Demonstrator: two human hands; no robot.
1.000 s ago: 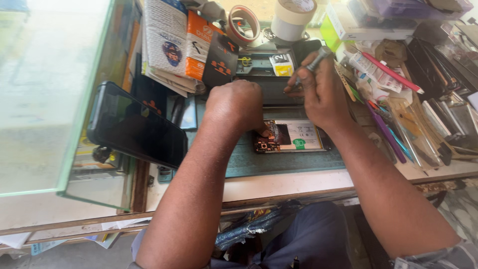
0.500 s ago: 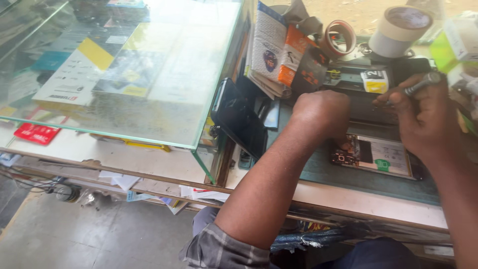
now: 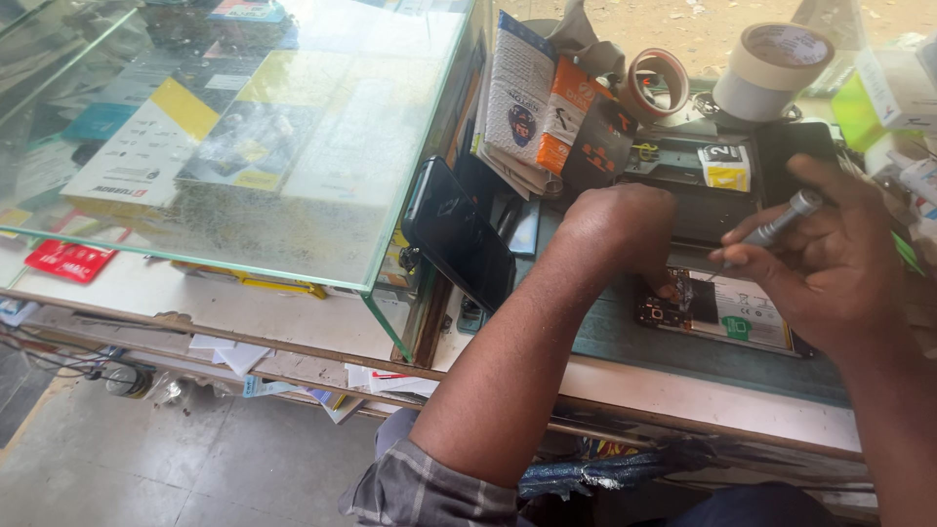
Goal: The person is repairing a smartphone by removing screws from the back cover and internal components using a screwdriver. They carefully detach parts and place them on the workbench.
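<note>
Phone (image 3: 727, 310) with its back cover off lies flat on the dark green mat (image 3: 625, 342), just in front of me, between my two hands. My left hand (image 3: 620, 229) is curled into a loose fist and its fingertips press on the upper end of the phone, near the exposed circuit board (image 3: 664, 310). My right hand (image 3: 830, 259) is closed around a thin metal screwdriver (image 3: 781, 220), held like a pen above the phone; its tip is hidden behind my fingers, so I cannot tell if it touches. I judge the phone light and stiff but fragile: the open board and the pale battery (image 3: 747, 312) should not be pressed. It is better to hold it by the outer frame edges, where it may be a little slippery
</note>
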